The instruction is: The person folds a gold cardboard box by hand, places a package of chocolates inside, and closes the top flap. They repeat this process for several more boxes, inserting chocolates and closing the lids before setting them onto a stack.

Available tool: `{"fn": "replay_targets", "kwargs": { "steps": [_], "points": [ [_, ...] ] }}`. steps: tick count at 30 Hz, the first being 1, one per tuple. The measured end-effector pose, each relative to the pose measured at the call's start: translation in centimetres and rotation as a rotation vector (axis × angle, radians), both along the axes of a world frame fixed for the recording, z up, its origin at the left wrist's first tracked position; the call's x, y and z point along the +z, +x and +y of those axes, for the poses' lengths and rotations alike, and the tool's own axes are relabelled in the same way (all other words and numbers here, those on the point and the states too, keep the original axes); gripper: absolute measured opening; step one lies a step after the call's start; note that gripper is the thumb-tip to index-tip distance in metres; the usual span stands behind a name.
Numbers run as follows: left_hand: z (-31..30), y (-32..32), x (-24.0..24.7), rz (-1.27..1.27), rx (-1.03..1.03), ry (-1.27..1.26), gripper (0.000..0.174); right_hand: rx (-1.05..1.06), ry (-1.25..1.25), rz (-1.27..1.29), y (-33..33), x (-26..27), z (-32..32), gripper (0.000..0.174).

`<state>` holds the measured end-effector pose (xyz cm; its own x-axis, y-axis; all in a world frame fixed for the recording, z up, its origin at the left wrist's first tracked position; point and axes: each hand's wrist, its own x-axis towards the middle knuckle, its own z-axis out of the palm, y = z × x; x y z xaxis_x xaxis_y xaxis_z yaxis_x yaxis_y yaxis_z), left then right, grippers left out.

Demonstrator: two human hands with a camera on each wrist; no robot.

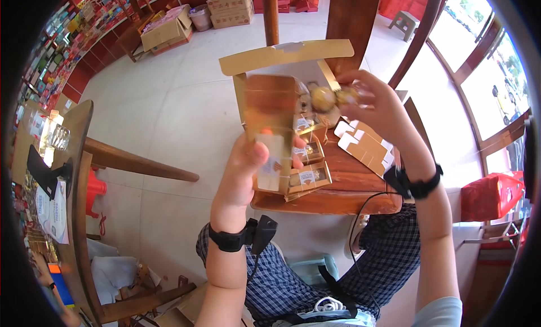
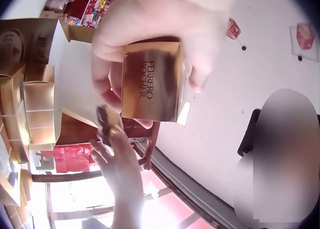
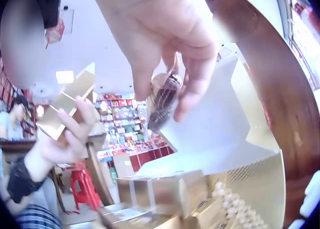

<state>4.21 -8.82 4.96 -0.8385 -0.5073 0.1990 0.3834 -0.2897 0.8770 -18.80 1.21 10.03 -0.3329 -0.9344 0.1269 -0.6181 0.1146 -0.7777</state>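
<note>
My left hand [image 1: 242, 161] grips a small gold Ferrero Rocher box [image 2: 150, 81], fingers on one side and thumb on the other. The box is blurred in the head view. My right hand [image 1: 375, 104] pinches a pack of chocolates [image 3: 166, 96] in clear wrap, with brown ribbed paper cups; gold foil balls [image 1: 323, 99] show at its end in the head view. Both hands are raised over a wooden stool top [image 1: 360, 186]. Several small windowed boxes [image 1: 309, 178] lie there, below and right of my left hand. Behind them stands a large open gold carton [image 1: 287, 56].
Unfolded cardboard [image 1: 363, 147] lies on the right of the stool top. At left is a wooden table [image 1: 79, 214] with a dark stand on it. Opened cartons [image 1: 166, 31] stand at the back left, and a red box [image 1: 490, 196] sits at right.
</note>
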Motion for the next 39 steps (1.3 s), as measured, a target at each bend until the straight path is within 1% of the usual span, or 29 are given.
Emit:
{"fn": "replay_targets", "kwargs": {
  "steps": [1, 2, 4, 5, 6, 8, 9, 10, 12, 14, 16, 17, 18, 20, 21, 22, 24, 26, 28, 29, 30, 31, 32, 33, 34, 35, 36, 38, 39],
  "points": [
    [1.0, -0.6, 0.3, -0.034, 0.04, -0.044, 0.073, -0.032, -0.142, -0.25, -0.4, -1.0, 1.6, 0.047],
    [1.1, -0.8, 0.1, -0.042, 0.033, -0.046, 0.073, -0.039, -0.145, -0.257, -0.5, -1.9, 3.0, 0.047],
    [1.4, -1.4, -0.5, -0.288, 0.054, -0.517, 0.074, 0.041, -0.353, -0.582, -0.8, -3.7, 5.6, 0.047],
    [2.4, -1.7, -0.2, -0.32, 0.089, -0.613, 0.069, 0.069, -0.317, -0.794, -1.1, -4.6, 6.9, 0.046],
    [2.9, -2.3, 0.1, -0.33, 0.074, -0.616, 0.069, 0.064, -0.269, -0.9, -1.3, -5.1, 7.8, 0.041],
    [3.9, -3.3, 0.6, -0.374, -0.023, -0.77, 0.066, 0.01, -0.165, -1.017, -1.3, -5.7, 8.5, 0.035],
    [4.6, -3.9, 0.7, -0.361, -0.021, -0.758, 0.062, 0.023, -0.204, -1.032, -1.3, -5.6, 8.5, 0.029],
    [4.8, -4.3, 0.5, -0.365, -0.039, -0.766, 0.062, 0.01, -0.216, -1.039, -1.8, -5.8, 8.6, 0.029],
    [4.8, -4.7, -0.2, -0.36, -0.068, -0.893, 0.061, 0.097, -0.314, -1.21, -2.6, -6.3, 8.5, 0.025],
    [5.3, -5.2, -0.6, -0.325, -0.044, -0.893, 0.06, 0.069, -0.315, -1.188, -2.8, -5.9, 8.8, 0.025],
    [5.8, -5.4, -0.5, -0.334, -0.051, -0.854, 0.061, 0.082, -0.368, -0.979, -3.1, -5.6, 9.1, 0.027],
    [6.0, -5.4, -0.4, -0.341, -0.058, -0.851, 0.061, 0.068, -0.365, -0.876, -3.1, -5.0, 9.4, 0.035],
    [6.1, -5.4, -0.2, -0.374, -0.051, -0.87, 0.061, 0.064, -0.364, -0.882, -3.2, -5.0, 9.5, 0.035],
    [6.3, -5.4, 0.1, -0.408, -0.043, -0.888, 0.061, 0.158, -0.421, -0.721, -3.4, -5.0, 9.6, 0.043],
    [6.2, -5.3, 0.2, -0.411, -0.028, -0.925, 0.061, 0.145, -0.388, -0.729, -3.1, -4.4, 9.7, 0.047],
    [6.2, -5.3, 0.2, -0.414, -0.011, -0.961, 0.06, 0.146, -0.386, -0.731, -3.1, -4.3, 9.8, 0.047],
    [6.1, -5.2, 0.1, -0.411, -0.017, -0.922, 0.06, 0.228, -0.366, -0.737, -3.4, -4.2, 10.1, 0.032],
    [6.0, -5.0, 0.1, -0.408, -0.018, -0.883, 0.059, 0.225, -0.369, -0.788, -3.8, -4.3, 10.1, 0.033],
    [6.2, -5.1, 0.1, -0.377, 0.017, -0.853, 0.058, 0.246, -0.346, -0.734, -4.0, -3.9, 10.1, 0.033],
    [6.3, -5.0, 0.2, -0.378, 0.019, -0.851, 0.058, 0.252, -0.348, -0.703, -4.0, -3.9, 9.9, 0.031],
    [6.4, -5.0, 0.5, -0.392, 0.03, -0.913, 0.058, 0.253, -0.347, -0.704, -3.8, -4.0, 9.8, 0.031],
    [6.5, -5.0, 0.6, -0.408, 0.04, -0.975, 0.057, 0.246, -0.334, -0.627, -3.6, -4.0, 9.7, 0.032],
    [6.4, -4.9, 0.6, -0.41, 0.041, -0.973, 0.057, 0.239, -0.32, -0.551, -3.4, -4.1, 9.6, 0.032],
    [6.4, -4.9, 0.5, -0.395, 0.041, -0.994, 0.057, 0.242, -0.318, -0.553, -3.3, -4.0, 9.6, 0.032],
    [6.4, -4.9, 0.5, -0.381, 0.042, -1.015, 0.056, 0.226, -0.246, -0.495, -3.3, -3.7, 9.6, 0.034],
    [6.4, -4.7, 0.6, -0.385, 0.044, -1.012, 0.056, 0.211, -0.174, -0.436, -3.3, -3.4, 9.7, 0.037],
    [6.4, -4.6, 0.7, -0.414, 0.034, -0.99, 0.056, 0.214, -0.172, -0.437, -3.2, -3.0, 9.7, 0.037],
    [6.5, -4.5, 0.9, -0.443, 0.026, -0.966, 0.056, 0.216, -0.112, -0.304, -3.1, -2.1, 9.8, 0.036],
    [6.4, -4.5, 0.9, -0.466, 0.014, -0.968, 0.056, 0.218, -0.111, -0.304, -3.1, -2.1, 9.7, 0.036]
  ]
}}
